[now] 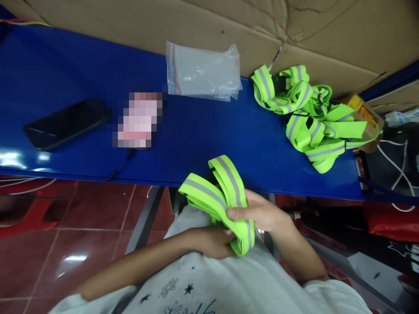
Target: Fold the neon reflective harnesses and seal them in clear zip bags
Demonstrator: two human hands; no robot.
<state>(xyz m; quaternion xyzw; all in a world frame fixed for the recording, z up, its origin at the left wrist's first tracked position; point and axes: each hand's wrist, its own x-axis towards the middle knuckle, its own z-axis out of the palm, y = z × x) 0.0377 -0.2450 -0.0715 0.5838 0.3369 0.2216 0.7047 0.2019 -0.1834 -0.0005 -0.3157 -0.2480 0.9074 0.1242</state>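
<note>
A folded neon yellow-green reflective strap (234, 192) with a grey stripe is held above my lap, at the front edge of the blue table. My right hand (263, 213) is closed on it from the right, its thumb lying across the front and the fingers going behind. From the left, my left hand (216, 241) grips the lower part of the bundle; its fingertips are covered by the strap. Two loops of the strap stick up and to the left. A loose heap of similar reflective straps (296, 100) lies on the right of the table.
Clear zip bags (204, 72) lie at the back of the blue table (196, 135). To the left are a black phone (65, 124) and a pixelated, lit device (139, 120). Beyond the strap heap stand a small cardboard box (369, 126) and white cables (401, 168). Cardboard (131, 26) lines the back.
</note>
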